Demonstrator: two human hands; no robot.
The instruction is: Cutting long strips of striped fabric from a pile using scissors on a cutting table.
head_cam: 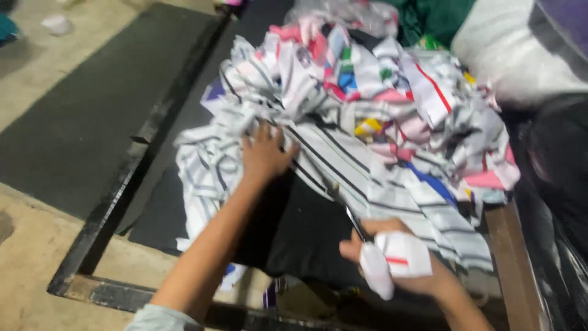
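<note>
A big heap of cut cloth pieces [367,104], white with grey stripes plus pink, blue, yellow and green scraps, lies on a dark table top [306,236]. My left hand [264,153] reaches into the near left side of the heap and grips striped cloth. My right hand [398,257] is near the table's front edge, closed around a small white scrap with a red line [404,252] and a thin metal tool [354,222], probably scissors, whose tip points up toward the heap.
A black metal frame [122,184] borders the table on the left and front. Beyond it lie a dark mat [79,116] and concrete floor [30,270]. White and dark bundles [520,49] are stacked at the right, with green cloth [435,18] behind.
</note>
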